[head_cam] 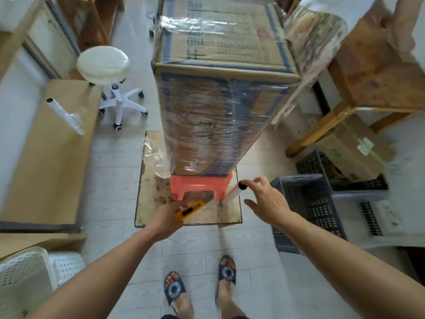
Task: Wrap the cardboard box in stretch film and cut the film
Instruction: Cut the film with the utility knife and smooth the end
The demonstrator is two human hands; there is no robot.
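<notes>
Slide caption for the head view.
Left hand grips yellow utility knife; right hand by white film roll; film-wrapped cardboard box on orange plastic stool.

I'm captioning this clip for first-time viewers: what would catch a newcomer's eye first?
The tall cardboard box, sheathed in glossy stretch film, towers mid-frame on a small orange stool. Below, the left hand grips a yellow utility knife; the right hand is at the top of a film roll beside the stool.

White swivel stool (103, 63), orange footstool (200, 188), dark plastic crate (319, 208), wooden table (377, 88)
</notes>
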